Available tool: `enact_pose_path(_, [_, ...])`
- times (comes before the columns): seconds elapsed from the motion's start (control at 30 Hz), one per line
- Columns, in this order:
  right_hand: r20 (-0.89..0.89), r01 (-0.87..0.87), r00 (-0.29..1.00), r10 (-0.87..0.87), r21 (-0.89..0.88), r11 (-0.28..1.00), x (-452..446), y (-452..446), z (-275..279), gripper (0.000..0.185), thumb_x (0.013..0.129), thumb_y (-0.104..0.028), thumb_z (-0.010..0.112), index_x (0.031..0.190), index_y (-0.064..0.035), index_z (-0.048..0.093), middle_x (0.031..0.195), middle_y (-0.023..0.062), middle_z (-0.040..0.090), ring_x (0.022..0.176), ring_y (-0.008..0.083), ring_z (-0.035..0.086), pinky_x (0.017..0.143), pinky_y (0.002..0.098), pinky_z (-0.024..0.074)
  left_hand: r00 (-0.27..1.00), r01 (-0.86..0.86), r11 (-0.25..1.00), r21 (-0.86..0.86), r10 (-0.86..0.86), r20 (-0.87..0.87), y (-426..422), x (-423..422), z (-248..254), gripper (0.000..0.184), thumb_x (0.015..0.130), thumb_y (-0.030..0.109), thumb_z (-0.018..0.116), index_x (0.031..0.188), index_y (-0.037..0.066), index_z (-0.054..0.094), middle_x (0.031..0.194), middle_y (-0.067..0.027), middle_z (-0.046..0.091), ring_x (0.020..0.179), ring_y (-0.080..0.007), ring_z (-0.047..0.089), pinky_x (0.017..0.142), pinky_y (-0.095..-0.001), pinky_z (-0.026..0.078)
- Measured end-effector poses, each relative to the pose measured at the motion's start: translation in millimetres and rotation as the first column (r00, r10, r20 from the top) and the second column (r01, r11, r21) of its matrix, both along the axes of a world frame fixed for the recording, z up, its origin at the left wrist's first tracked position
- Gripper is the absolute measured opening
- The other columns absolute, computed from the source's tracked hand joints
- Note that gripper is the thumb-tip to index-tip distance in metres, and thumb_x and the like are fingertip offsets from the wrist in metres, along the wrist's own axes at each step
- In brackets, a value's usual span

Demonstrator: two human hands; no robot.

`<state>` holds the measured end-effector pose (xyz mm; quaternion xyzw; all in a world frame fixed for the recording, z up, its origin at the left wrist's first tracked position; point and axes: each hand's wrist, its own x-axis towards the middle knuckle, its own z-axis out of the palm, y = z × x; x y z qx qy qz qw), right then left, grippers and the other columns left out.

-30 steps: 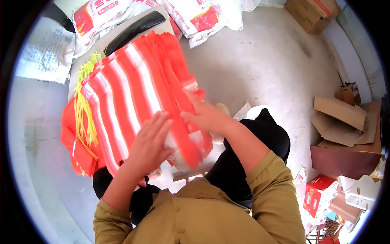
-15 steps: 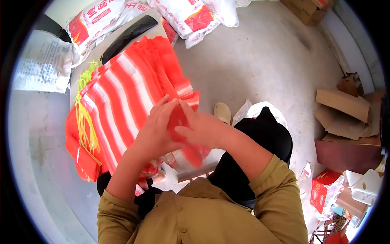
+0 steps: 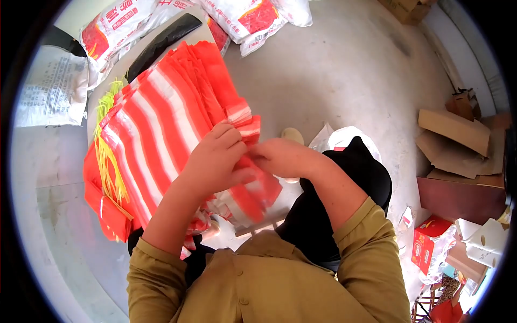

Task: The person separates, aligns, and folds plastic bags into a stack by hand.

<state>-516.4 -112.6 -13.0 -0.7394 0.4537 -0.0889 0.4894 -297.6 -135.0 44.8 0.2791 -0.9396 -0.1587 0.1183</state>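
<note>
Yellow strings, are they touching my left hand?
Apart: the head view shows striped plastic lying between the yellow strings and your left hand.

Open cardboard box [image 3: 458, 196] at right, red carton [image 3: 424, 248] near it, printed white sacks [image 3: 237, 20] at top, grey floor [image 3: 344, 70]

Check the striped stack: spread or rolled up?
Spread: the striped stack lies broad, long red and white stripes exposed. Whether it's folded beside the left hand and right hand, cannot tell: blurred.
</note>
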Motion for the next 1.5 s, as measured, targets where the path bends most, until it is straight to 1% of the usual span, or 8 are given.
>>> enact_pose_path(0.23, [0.1,0.053,0.994,-0.041,-0.114,0.992,-2.3,1.9,0.4,0.026,0.093,-0.015,0.067,0.116,-0.0042,0.071,0.105,0.0195,0.073,0.097,0.0389,0.069,0.083,0.0458,0.0545,0.995,0.054,0.991,-0.122,-0.064,-0.08,0.8,16.4,7.2,0.039,0.071,0.03,0.088,0.08,0.004,0.062,0.099,-0.0094,0.065,0.111,-0.035,0.06,0.101,-0.0489,0.051])
enact_pose_path(0.43, [-0.03,-0.023,0.999,0.021,-0.059,0.998,8.2,2.7,6.4,0.02,0.095,-0.018,0.065,0.11,-0.0073,0.072,0.103,0.0178,0.073,0.097,0.0394,0.069,0.084,0.0481,0.055,0.985,0.122,0.992,-0.042,-0.116,0.128,16.7,4.2,13.1,0.039,0.073,0.034,0.087,0.09,0.006,0.067,0.106,-0.0056,0.069,0.121,-0.0339,0.059,0.114,-0.0557,0.042])
enact_pose_path(0.77, [0.118,-0.056,0.992,0.051,0.041,0.998,-6.6,-1.0,-7.5,0.025,0.096,-0.011,0.061,0.119,-0.0036,0.07,0.105,0.0217,0.072,0.1,0.0405,0.068,0.085,0.0463,0.0533,0.989,0.036,0.999,-0.004,-0.035,0.144,27.9,-4.5,14.8,0.045,0.072,0.042,0.086,0.09,0.004,0.07,0.108,-0.0093,0.065,0.109,-0.0301,0.059,0.097,-0.0432,0.049])
enact_pose_path(0.97, [-0.087,-0.08,0.992,0.087,0.078,0.994,-4.6,-2.1,-1.5,0.027,0.096,-0.013,0.062,0.122,-0.0072,0.071,0.105,0.022,0.073,0.099,0.0397,0.069,0.085,0.0471,0.0534,0.976,0.113,0.994,-0.01,-0.109,0.187,16.4,-5.6,7.8,0.043,0.075,0.044,0.084,0.081,0.005,0.065,0.095,-0.0079,0.064,0.099,-0.0313,0.057,0.091,-0.0435,0.049])
enact_pose_path(1.17, [0.013,0.07,0.998,-0.069,-0.06,0.996,-1.9,5.0,19.7,0.027,0.097,-0.016,0.064,0.121,-0.006,0.072,0.106,0.0204,0.072,0.1,0.0389,0.068,0.088,0.0458,0.0544,0.979,0.201,0.975,-0.09,-0.203,-0.02,4.8,14.6,-3.9,0.053,0.084,0.055,0.075,0.073,0.006,0.058,0.085,-0.0096,0.061,0.09,-0.0324,0.056,0.086,-0.0451,0.049])
enact_pose_path(1.27, [0.247,0.072,0.968,-0.047,-0.092,0.993,0.2,3.3,6.2,0.025,0.097,-0.014,0.063,0.119,-0.0052,0.072,0.108,0.0187,0.072,0.102,0.037,0.068,0.09,0.0453,0.054,0.975,0.204,0.97,-0.129,-0.213,-0.061,5.2,20.2,-5.5,0.058,0.088,0.06,0.069,0.073,0.005,0.056,0.085,-0.01,0.061,0.088,-0.0325,0.057,0.084,-0.0449,0.049])
enact_pose_path(1.37, [0.354,0.031,0.921,0.165,-0.488,0.873,7.2,-1.6,-19.4,0.019,0.097,-0.02,0.066,0.105,-0.005,0.073,0.111,0.0175,0.073,0.101,0.0358,0.069,0.086,0.0473,0.0544,0.974,0.21,0.968,-0.14,-0.22,-0.053,4.0,22.4,-2.6,0.056,0.087,0.059,0.07,0.075,0.006,0.058,0.086,-0.0092,0.061,0.088,-0.0316,0.056,0.084,-0.0443,0.05])
enact_pose_path(1.5, [0.211,-0.172,0.963,0.166,0.011,0.985,5.5,3.9,24.8,0.033,0.102,-0.032,0.059,0.104,-0.0023,0.073,0.104,0.0173,0.074,0.094,0.0364,0.07,0.082,0.0464,0.0543,0.978,0.202,0.97,-0.137,-0.207,-0.017,4.2,23.9,1.9,0.052,0.082,0.057,0.075,0.08,0.007,0.062,0.086,-0.0074,0.061,0.092,-0.0306,0.057,0.088,-0.0439,0.051])
